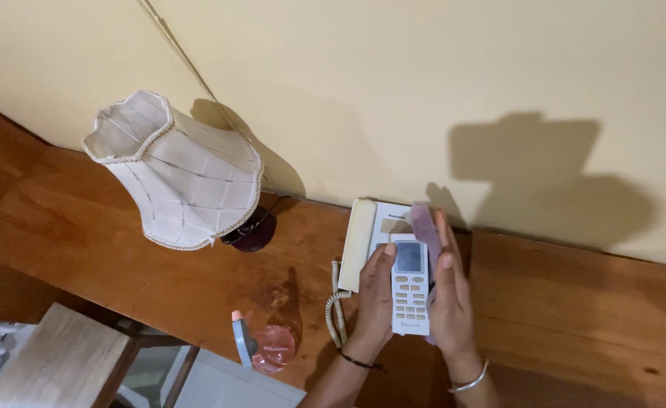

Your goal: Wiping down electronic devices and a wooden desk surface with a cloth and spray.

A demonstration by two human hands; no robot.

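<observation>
Holding white remote (411,285) over desk phone (374,242) | left hand (376,296) grips it, right hand (449,298) presses purple cloth (426,227) alongside | long axis toward wall (423,91) | bare wooden desk (574,302) rightward, lamp (174,170) well left

A white remote control (411,287) with a grey screen and rows of pale buttons is held face-up, pointing at the wall, above a white desk telephone (370,234); a purple cloth (426,229) lies along its right edge.

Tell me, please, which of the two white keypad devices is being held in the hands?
The remote, small and slim with a grey screen, is held between the left hand and right hand. The corded phone rests on the desk behind it.
</observation>
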